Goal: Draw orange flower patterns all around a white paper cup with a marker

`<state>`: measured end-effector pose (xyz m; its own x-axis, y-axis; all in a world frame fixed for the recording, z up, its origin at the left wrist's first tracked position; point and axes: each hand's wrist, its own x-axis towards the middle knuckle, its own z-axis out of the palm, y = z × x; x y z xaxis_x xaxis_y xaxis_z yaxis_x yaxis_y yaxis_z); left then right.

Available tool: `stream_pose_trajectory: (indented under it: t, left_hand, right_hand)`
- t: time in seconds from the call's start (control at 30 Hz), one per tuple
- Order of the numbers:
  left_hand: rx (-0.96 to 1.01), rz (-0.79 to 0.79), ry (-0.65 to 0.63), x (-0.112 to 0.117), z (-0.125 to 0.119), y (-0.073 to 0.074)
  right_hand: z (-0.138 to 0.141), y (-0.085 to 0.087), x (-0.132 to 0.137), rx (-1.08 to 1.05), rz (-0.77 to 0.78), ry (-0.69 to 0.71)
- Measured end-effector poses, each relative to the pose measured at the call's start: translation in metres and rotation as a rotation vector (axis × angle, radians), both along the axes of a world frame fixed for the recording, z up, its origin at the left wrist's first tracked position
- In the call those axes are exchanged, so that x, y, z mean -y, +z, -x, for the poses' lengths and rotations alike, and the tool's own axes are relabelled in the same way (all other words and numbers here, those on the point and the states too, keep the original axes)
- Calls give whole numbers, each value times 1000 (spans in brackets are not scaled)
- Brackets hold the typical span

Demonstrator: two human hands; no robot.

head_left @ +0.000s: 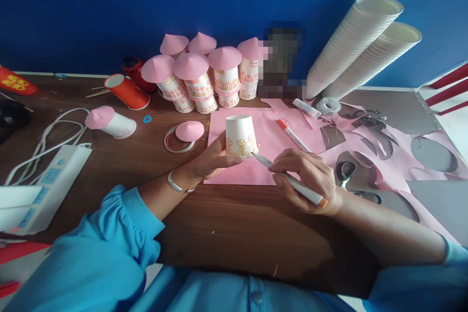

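Note:
An upside-down white paper cup with orange and yellow flower drawings stands on a pink paper sheet at the table's middle. My left hand grips the cup's lower rim from the left, fingers wrapped round it. My right hand pinches a white marker with an orange end. The marker's tip touches the cup's lower right side.
Several pink-roofed decorated cups cluster at the back. A loose pink cone lies on a tape ring. Two stacks of white cups lean at the right. Scissors, another marker, cut pink paper, a red cup and a power strip surround the work.

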<state>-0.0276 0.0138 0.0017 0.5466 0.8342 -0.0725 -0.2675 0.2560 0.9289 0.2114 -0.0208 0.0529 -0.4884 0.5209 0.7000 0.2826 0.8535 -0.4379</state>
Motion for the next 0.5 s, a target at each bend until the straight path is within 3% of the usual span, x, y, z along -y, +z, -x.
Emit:
stream_pose_trajectory:
  t: [0.5]
  left_hand:
    - [43, -34, -31, -2, 0, -4]
  right_hand:
    - [-1, -1, -1, -11, 15, 5]
